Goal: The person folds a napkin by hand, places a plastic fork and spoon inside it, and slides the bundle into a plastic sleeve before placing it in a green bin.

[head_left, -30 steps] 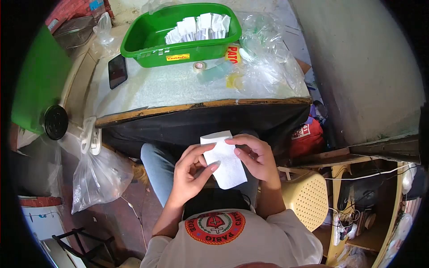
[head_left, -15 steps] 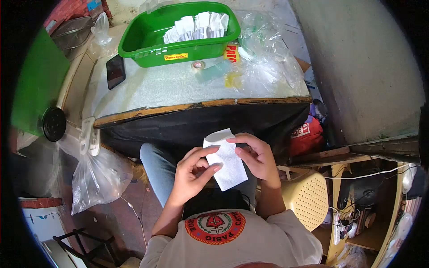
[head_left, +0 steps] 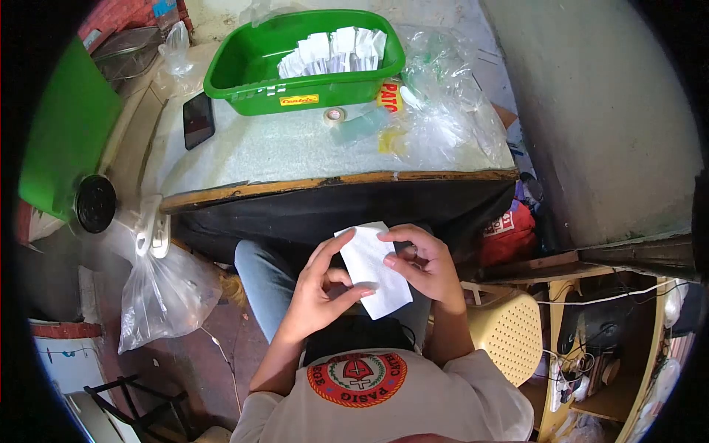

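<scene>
A folded white paper napkin (head_left: 377,272) is held between my two hands, above my lap. My left hand (head_left: 322,286) grips its left side, thumb on the near face and fingers toward the upper left edge. On the other side, my right hand (head_left: 425,263) pinches the napkin's upper right edge between thumb and fingers. Beyond my hands, on the table, a green plastic basin (head_left: 258,100) holds several white folded paper pieces (head_left: 336,53) standing in a row.
On the table (head_left: 266,151) lie a dark phone (head_left: 198,120), a roll of tape (head_left: 334,116) and clear plastic bags (head_left: 443,111). A plastic bag (head_left: 166,303) hangs at the left. A cream plastic stool (head_left: 509,336) stands at my right, near a wall.
My left fingers have shifted up to the napkin's top left edge. The napkin stays in both hands. The camera view has tilted slightly.
</scene>
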`<state>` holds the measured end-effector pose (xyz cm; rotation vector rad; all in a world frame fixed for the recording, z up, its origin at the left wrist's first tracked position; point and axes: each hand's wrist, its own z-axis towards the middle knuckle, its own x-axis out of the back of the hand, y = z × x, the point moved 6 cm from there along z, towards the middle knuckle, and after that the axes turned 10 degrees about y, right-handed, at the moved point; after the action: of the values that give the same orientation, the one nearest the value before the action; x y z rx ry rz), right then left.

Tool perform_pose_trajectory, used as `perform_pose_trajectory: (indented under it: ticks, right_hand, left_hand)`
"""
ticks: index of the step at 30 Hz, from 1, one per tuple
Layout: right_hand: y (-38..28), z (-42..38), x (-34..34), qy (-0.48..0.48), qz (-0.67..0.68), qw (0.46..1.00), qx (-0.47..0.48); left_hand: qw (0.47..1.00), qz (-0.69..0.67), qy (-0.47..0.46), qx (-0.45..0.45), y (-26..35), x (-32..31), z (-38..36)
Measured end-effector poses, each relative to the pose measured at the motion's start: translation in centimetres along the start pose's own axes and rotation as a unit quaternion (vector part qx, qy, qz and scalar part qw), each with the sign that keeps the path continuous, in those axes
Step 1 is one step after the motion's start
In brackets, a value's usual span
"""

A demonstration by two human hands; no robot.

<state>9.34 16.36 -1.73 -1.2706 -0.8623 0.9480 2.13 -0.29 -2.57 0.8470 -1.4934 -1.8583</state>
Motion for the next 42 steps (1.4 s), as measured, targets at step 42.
perform_pose_trajectory:
  ticks: [42]
  right_hand:
    - [0.3, 0.0, 0.2, 0.032, 0.017, 0.999, 0.04]
  left_hand:
    - [0.999, -0.026, -0.042, 0.012, -0.2, 0.0, -0.1]
